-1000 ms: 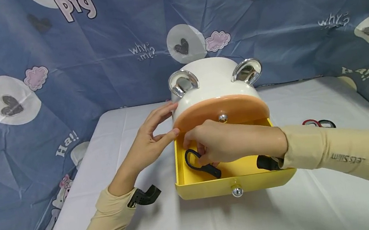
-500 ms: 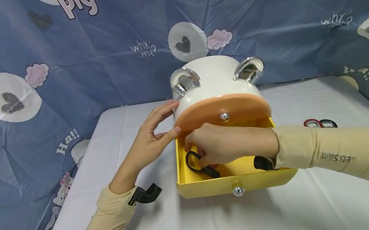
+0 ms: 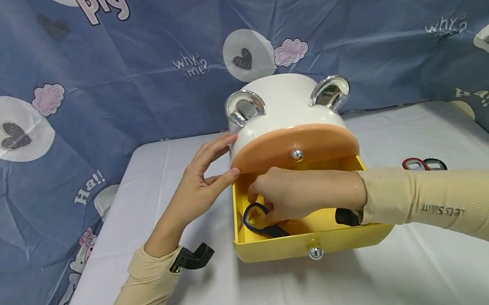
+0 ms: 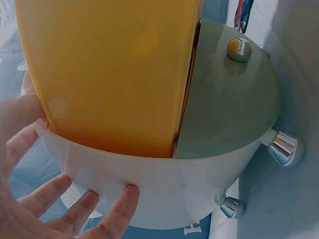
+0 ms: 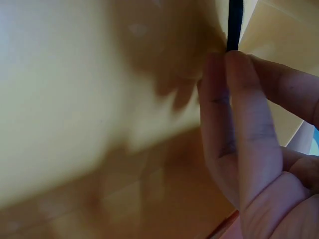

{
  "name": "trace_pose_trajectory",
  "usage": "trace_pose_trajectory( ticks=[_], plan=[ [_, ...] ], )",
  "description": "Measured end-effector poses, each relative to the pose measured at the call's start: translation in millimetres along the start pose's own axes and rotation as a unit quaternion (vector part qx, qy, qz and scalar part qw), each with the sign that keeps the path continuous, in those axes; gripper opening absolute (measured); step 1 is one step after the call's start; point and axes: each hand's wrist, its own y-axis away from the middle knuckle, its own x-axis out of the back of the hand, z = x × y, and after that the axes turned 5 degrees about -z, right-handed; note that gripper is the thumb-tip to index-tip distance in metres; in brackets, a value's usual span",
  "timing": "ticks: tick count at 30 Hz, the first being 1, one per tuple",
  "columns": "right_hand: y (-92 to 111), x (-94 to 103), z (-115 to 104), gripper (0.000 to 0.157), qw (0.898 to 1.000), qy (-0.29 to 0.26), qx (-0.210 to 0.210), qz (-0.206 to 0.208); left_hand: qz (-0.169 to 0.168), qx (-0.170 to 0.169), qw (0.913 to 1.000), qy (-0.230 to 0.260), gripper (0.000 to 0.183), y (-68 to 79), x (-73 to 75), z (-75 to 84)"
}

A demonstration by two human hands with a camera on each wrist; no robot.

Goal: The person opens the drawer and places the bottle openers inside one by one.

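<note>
Head cam: right hand [image 3: 281, 194] pinched the dark loop [image 3: 275, 231], nudged a bit leftward since 0.5 s ago; left hand [image 3: 199, 186] (fingers loose) rested against the white case [image 3: 286, 100].

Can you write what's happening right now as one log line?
right hand: pinches dark loop | left hand: touches white box | yellow drawer: open, loop inside

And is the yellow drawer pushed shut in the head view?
No, the drawer sticks out below the orange front, with the right hand reaching into it and pinching a dark loop.
</note>
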Motion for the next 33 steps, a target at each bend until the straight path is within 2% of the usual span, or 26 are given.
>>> trace_pose_trajectory(
  ticks=[21,33],
  plan=[
    [7.1,2.4,7.5,0.046,1.000,-0.007,0.009,-0.011,-0.002,0.007,0.9999,-0.008,0.060,1.0,-0.2,1.5],
    [16.5,9.0,14.4,0.042,0.999,-0.024,0.023,0.002,-0.003,-0.006,1.0000,0.000,0.061,0.1,-0.9,-0.6]
  ],
)
